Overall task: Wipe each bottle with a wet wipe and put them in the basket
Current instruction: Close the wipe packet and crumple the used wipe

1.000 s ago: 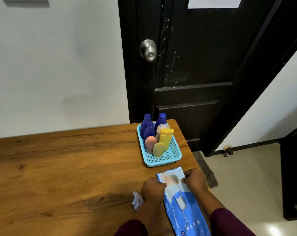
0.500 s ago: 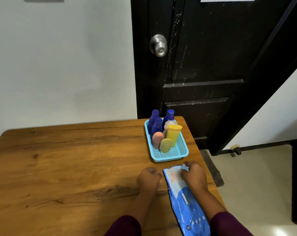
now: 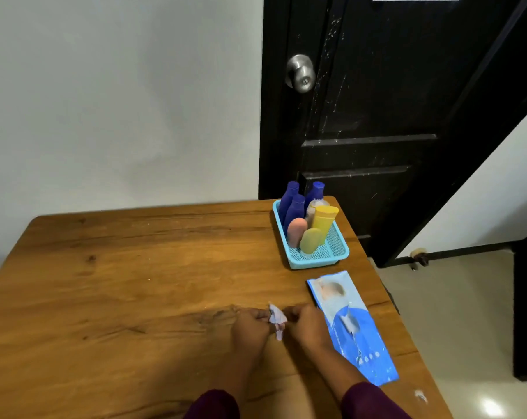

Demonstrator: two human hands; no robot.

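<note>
A light blue mesh basket (image 3: 313,261) stands at the table's far right corner. In it stand three dark blue bottles (image 3: 294,208), a yellow bottle (image 3: 324,220), a pink bottle (image 3: 295,232), a yellow-green bottle (image 3: 310,241) and a pale one partly hidden behind them. My left hand (image 3: 250,329) and my right hand (image 3: 307,326) sit close together on the near table, both pinching a crumpled white wet wipe (image 3: 276,319) between them. The blue wet wipe pack (image 3: 351,325) lies flat just right of my right hand.
The wooden table (image 3: 129,282) stretches left of my hands. Behind the basket is a black door (image 3: 377,116) with a metal knob (image 3: 301,73). The table's right edge drops to a tiled floor (image 3: 456,322).
My right hand has left the wipe pack and moved left to meet my left hand. The crumpled wipe is now held between both hands. The camera view has shifted left.
</note>
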